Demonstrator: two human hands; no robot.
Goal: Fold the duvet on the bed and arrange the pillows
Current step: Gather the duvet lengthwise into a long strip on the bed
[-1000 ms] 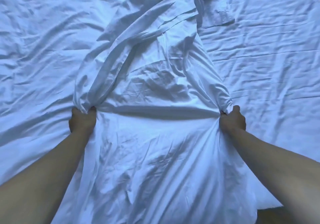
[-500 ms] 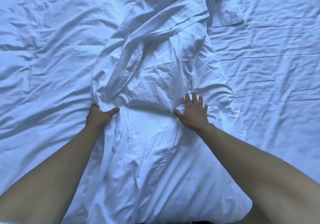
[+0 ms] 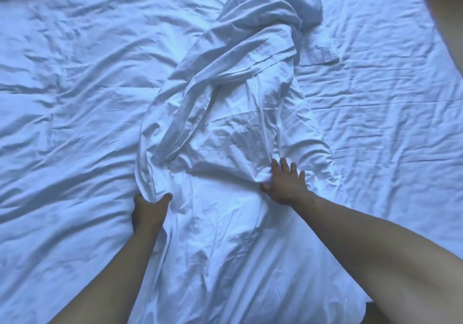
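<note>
Head cam: vs 0.5 s ago little differs; view sits a bit further back, so more bed [image 3: 75, 78] shows. Duvet [image 3: 225, 128] lies bunched in a long ridge down mid-bed. Left hand [image 3: 149, 211] still clenches a fold at ridge's left edge, thumb over cloth. Right hand [image 3: 285, 181] flat, fingers spread, pressing duvet's right side. Both forearms extended fwd.

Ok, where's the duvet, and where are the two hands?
duvet [image 3: 233, 128]: head view, on its bunched, wrinkled middle.
left hand [image 3: 149, 213]: head view, on the back of the hand gripping a duvet fold.
right hand [image 3: 288, 183]: head view, on the back of the hand, fingers spread on the duvet.
</note>
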